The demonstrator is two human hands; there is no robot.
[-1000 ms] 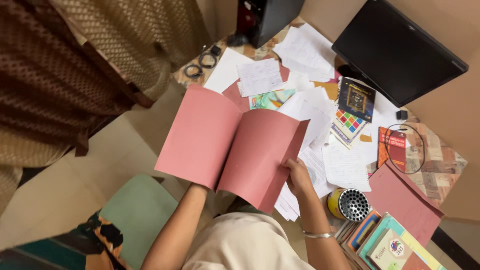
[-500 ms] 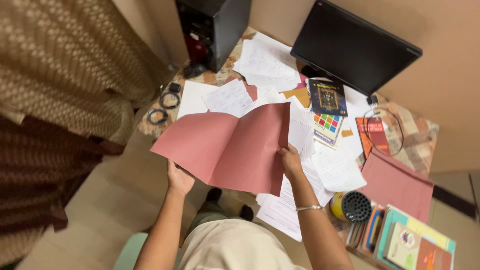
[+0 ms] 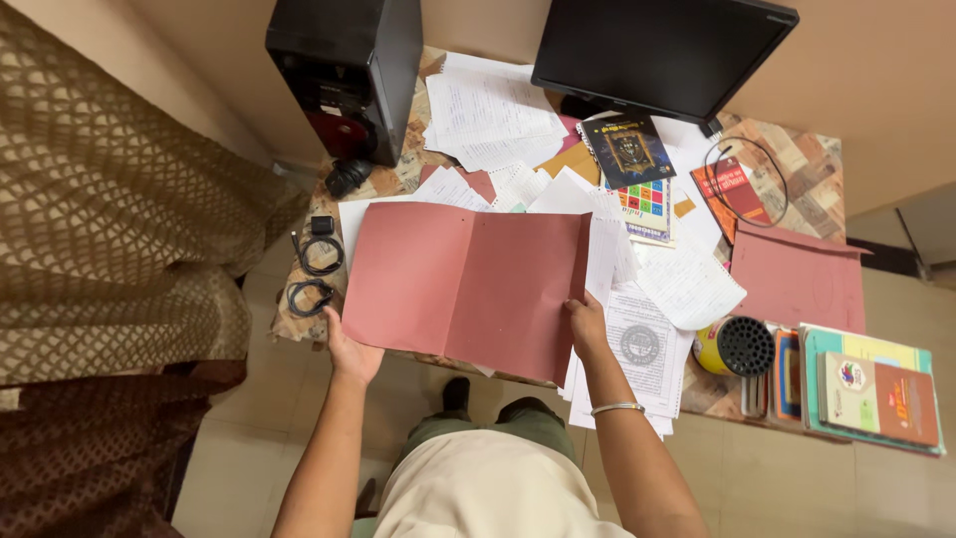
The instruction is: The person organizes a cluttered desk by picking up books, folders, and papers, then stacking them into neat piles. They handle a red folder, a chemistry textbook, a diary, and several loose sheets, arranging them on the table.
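We hold 1 open red folder (image 3: 468,289) spread flat over the near left part of the tabletop (image 3: 807,149). Our left hand (image 3: 351,354) pinches its lower left corner, grip closed on the card. Our right hand (image 3: 588,324) grips the folder's right edge, fingers closed on it. Compared with 1 second ago, the folder no longer stands raised and half-folded in the air; it now lies opened out and lowered over the loose papers (image 3: 647,339), so its inner faces are ready to receive sheets. A 2nd red folder (image 3: 797,279) rests near the right edge, apart from ours. A black monitor (image 3: 662,50) stands at the far edge, a computer tower (image 3: 344,70) at the far left corner, and a yellow cup (image 3: 735,347) just beside stacked books (image 3: 871,389) at the near right corner.
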